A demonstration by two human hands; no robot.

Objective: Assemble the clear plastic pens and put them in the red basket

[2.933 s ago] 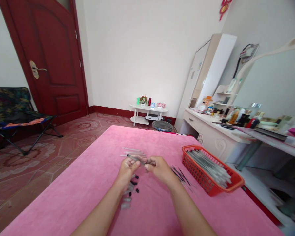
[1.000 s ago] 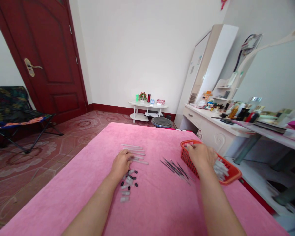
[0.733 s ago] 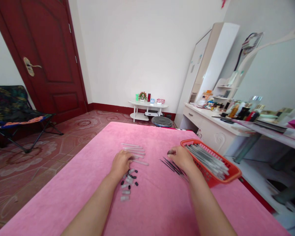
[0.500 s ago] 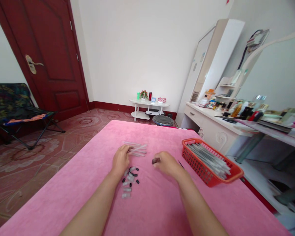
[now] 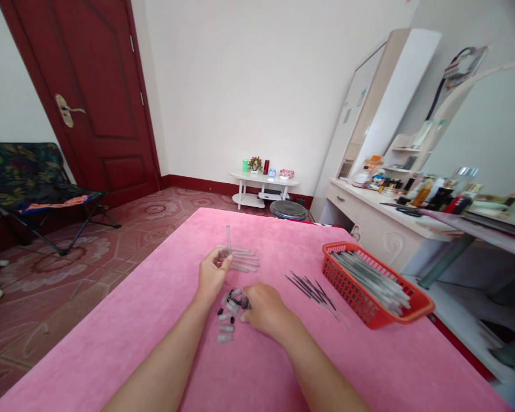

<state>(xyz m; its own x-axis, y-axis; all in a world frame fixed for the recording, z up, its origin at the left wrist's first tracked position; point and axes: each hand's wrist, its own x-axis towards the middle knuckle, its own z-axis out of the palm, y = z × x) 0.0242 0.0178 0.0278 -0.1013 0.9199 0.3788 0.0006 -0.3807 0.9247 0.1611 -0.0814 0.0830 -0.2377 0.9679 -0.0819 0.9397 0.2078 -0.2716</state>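
My left hand (image 5: pixel 213 272) is closed on a clear plastic tube, like a pen barrel (image 5: pixel 228 236), which stands nearly upright from its fingers. Several similar clear tubes (image 5: pixel 245 258) lie side by side on the pink cloth just right of that hand. Nearer to me is a small pile of clear caps (image 5: pixel 226 329) and short black plugs (image 5: pixel 220 311). My right hand (image 5: pixel 261 309) is down at the pile's right edge, its fingers drawn together; what is between them is hidden. Several thin dark rods like pen refills (image 5: pixel 311 289) lie to its right.
A red plastic basket (image 5: pixel 377 309) full of long grey-clear sticks stands on the right of the pink-covered table (image 5: pixel 154 343). Beyond it is a white dressing table (image 5: pixel 369 214) crowded with bottles. A folding chair (image 5: pixel 30 177) stands at the left, near the door.
My right hand has moved left and toward me, to the pile, uncovering the dark rods. The tube in my left hand has swung from slanting sideways to upright.
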